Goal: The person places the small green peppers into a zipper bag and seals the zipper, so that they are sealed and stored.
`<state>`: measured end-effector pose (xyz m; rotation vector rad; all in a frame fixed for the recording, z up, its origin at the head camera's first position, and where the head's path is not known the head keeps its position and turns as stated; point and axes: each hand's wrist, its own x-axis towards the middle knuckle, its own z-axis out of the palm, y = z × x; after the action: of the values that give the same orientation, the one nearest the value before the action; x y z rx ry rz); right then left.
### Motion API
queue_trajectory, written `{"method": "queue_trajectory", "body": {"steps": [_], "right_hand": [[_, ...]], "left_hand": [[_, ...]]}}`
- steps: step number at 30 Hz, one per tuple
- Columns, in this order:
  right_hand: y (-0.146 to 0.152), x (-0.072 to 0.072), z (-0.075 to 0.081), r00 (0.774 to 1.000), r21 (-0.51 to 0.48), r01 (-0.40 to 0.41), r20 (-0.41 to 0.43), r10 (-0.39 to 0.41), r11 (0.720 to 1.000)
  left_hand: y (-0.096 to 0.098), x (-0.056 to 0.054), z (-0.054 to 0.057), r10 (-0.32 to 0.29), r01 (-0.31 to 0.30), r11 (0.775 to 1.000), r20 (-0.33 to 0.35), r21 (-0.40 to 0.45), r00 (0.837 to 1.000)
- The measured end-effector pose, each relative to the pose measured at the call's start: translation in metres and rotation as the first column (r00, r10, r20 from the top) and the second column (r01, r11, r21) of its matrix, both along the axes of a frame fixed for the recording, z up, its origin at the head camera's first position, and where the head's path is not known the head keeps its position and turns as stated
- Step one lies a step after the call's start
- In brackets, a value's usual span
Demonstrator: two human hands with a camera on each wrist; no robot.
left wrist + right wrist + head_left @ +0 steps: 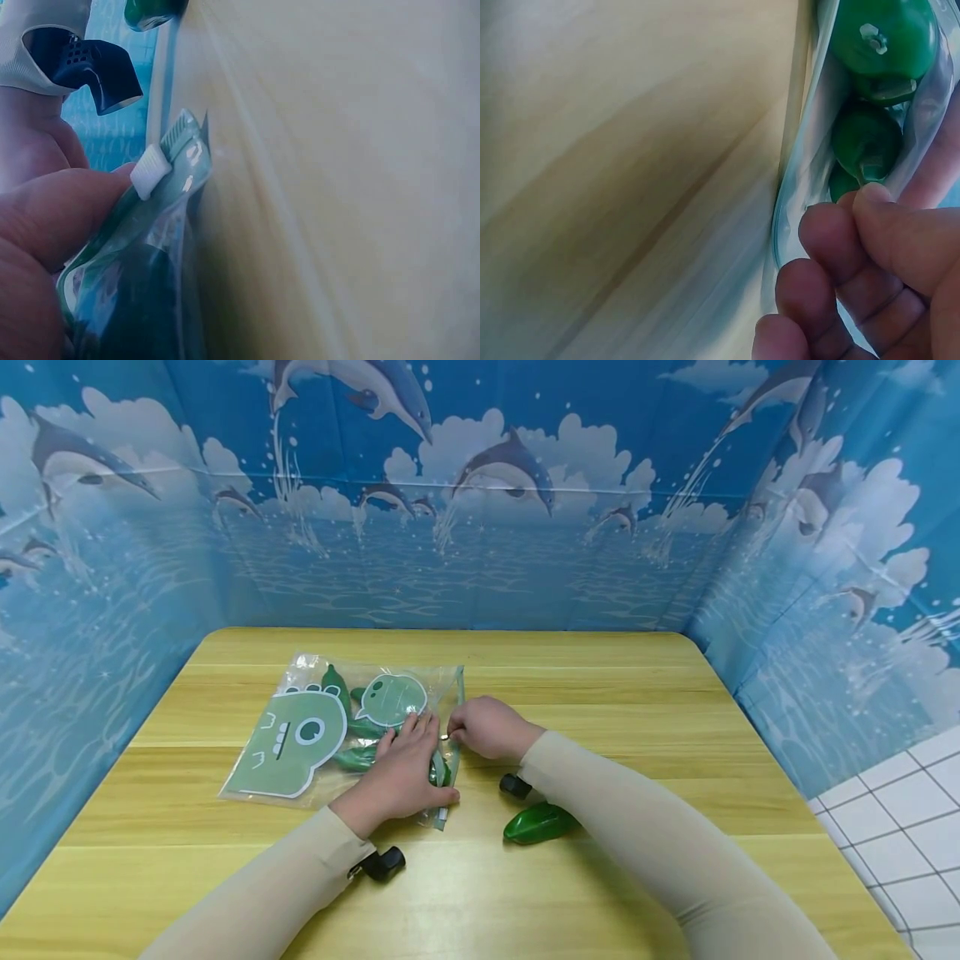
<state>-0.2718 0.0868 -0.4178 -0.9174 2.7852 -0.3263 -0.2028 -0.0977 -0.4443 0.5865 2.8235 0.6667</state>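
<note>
A clear zip bag [251, 760] with green cartoon prints lies on the table, its open mouth toward the right. Inside are several glossy green vegetables [885, 34]. My left hand [408, 774] rests across the bag near the mouth, fingers spread and fairly straight. Its thumb lies beside the bag's white zip slider [150, 172]. At the mouth, my right hand [491, 727] pinches the pale stem end of a green pepper [866, 139] between thumb and forefinger, the other fingers curled. The rest of that pepper is hidden deeper in the bag.
Another glossy green vegetable [538, 823] lies on the wooden table [465, 893], partly behind the right forearm. Black wrist cameras hang under both cuffs, close to the tabletop. A blue dolphin-print curtain [480, 568] encloses the back and sides.
</note>
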Motion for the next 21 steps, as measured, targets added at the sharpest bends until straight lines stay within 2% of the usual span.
{"method": "queue_trajectory", "body": {"steps": [7, 21], "right_hand": [[-0.0048, -0.0021, -0.0028, 1.0, 0.013, -0.003, -0.018, 0.003, 1.0], [-0.0051, -0.0001, 0.0051, 1.0, -0.01, 0.022, 0.014, -0.022, 1.0]], "left_hand": [[-0.0001, 0.0007, 0.0006, 0.003, -0.003, 1.0, 0.003, 0.006, 1.0], [-0.0005, 0.0004, 0.0009, 0.002, -0.002, 1.0, 0.018, 0.003, 1.0]]}}
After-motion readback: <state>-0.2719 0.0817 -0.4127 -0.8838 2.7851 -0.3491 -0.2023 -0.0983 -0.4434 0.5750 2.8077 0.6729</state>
